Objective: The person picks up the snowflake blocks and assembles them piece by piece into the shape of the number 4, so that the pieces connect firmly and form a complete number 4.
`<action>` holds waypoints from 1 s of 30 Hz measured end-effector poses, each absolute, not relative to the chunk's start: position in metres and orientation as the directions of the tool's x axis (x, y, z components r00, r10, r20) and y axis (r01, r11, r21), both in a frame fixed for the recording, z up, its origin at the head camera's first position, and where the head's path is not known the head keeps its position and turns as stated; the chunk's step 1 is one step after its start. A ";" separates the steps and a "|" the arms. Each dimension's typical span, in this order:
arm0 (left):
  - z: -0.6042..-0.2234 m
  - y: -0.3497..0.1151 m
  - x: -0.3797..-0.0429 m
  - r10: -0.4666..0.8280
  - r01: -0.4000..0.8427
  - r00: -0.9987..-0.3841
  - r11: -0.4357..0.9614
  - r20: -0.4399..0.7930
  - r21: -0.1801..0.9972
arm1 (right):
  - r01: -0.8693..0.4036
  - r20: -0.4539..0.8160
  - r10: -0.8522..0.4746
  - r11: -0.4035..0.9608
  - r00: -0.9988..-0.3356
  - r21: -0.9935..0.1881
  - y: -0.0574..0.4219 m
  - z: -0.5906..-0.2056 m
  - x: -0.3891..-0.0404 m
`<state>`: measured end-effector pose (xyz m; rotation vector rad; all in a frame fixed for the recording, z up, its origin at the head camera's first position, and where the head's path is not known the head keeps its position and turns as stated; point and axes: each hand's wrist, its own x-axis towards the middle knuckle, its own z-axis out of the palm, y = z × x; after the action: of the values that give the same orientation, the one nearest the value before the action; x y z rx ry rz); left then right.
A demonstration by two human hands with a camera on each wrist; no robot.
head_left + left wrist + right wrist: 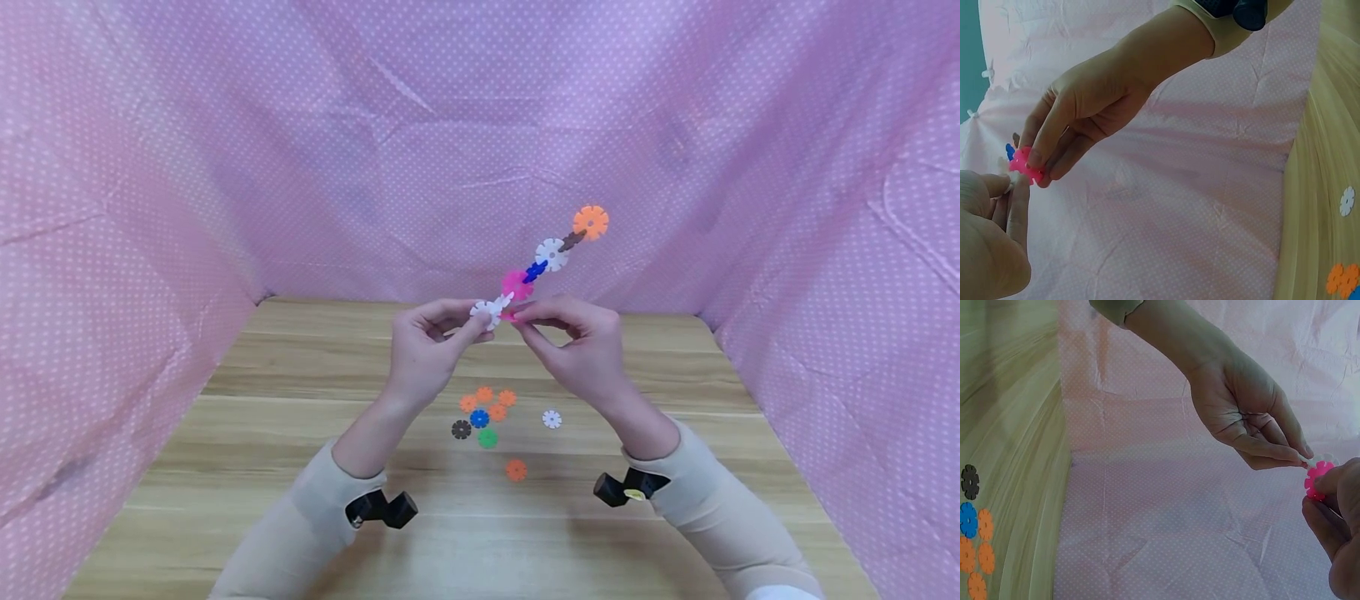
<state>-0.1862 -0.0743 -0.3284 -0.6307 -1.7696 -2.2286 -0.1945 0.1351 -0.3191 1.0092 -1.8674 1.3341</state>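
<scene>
A chain of thin, round, notched plastic discs [517,285] hangs in the air above the table, tilted up to the right, with a bright orange notched disc [592,215] at its far end. It looks light and stiff in each disc, with smooth faces that may slip a little; the slotted joints are probably its weak spots, liable to twist or pop loose. The best hold is likely by the flat faces near the joint being worked, leaving the notches free. The left hand [423,350] pinches the white notched disc [486,314] at the near end between thumb and fingers. The right hand [585,346] pinches a hot-pink notched disc [1319,480] right by it; whether the two are slotted together I cannot tell. Below, on the wood-grain table [300,400], lie loose orange, blue, dark brown, green and white discs [487,437], with a pink white-dotted cloth [450,150] around
</scene>
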 end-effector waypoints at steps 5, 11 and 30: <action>-0.329 -0.074 -0.185 0.099 0.444 -0.874 -0.238 0.476 0.864 | -0.884 0.859 -0.234 0.239 -0.455 -0.402 0.135 -0.320 -0.196; -0.332 -0.073 -0.185 0.108 0.466 -0.860 -0.232 0.498 0.854 | -0.924 0.893 -0.276 0.252 -0.355 -0.289 0.135 -0.316 -0.194; -0.320 -0.080 -0.184 -0.008 0.510 -0.848 -0.285 0.530 0.812 | -0.763 0.704 -0.371 0.520 -0.606 -0.384 0.182 -0.356 -0.206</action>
<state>-0.1844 -0.0796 -0.3198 -0.6224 -1.6326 -2.1933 -0.2056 0.1816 -0.3561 0.9208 -2.2112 0.9367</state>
